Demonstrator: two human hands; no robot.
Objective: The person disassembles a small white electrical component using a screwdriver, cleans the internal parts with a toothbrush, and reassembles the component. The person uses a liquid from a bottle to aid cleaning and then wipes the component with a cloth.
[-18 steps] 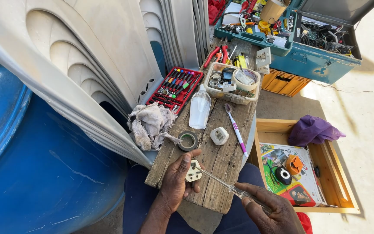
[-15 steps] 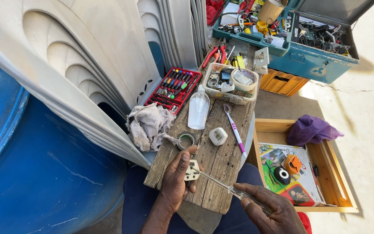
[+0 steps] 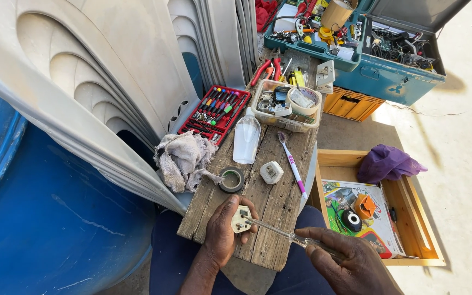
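The left hand (image 3: 222,232) is closed around a white plug (image 3: 241,218), held at the near end of a rough wooden board (image 3: 269,202); the right hand (image 3: 350,262) grips a clear-handled screwdriver (image 3: 290,237) whose tip touches the plug's face. In the open wooden tray (image 3: 416,229) to the right lies a flat printed card (image 3: 356,191), green, white and red, with a black tape roll (image 3: 350,219) and an orange part on it, and a purple cloth (image 3: 386,164) at the far end. A red case (image 3: 214,112) of small screwdrivers sits at the board's far left corner, beside a clear tub (image 3: 285,106) of odds and ends. Mid-board lie a bottle (image 3: 246,141), a rag (image 3: 184,158), a tape ring (image 3: 231,179), a white block (image 3: 271,172) and a toothbrush (image 3: 293,166), leaving bare planks only near the hands. Stacked white chairs (image 3: 99,82) and a blue drum (image 3: 50,218) crowd the left edge; a teal toolbox (image 3: 389,82) stands beyond on pale concrete floor
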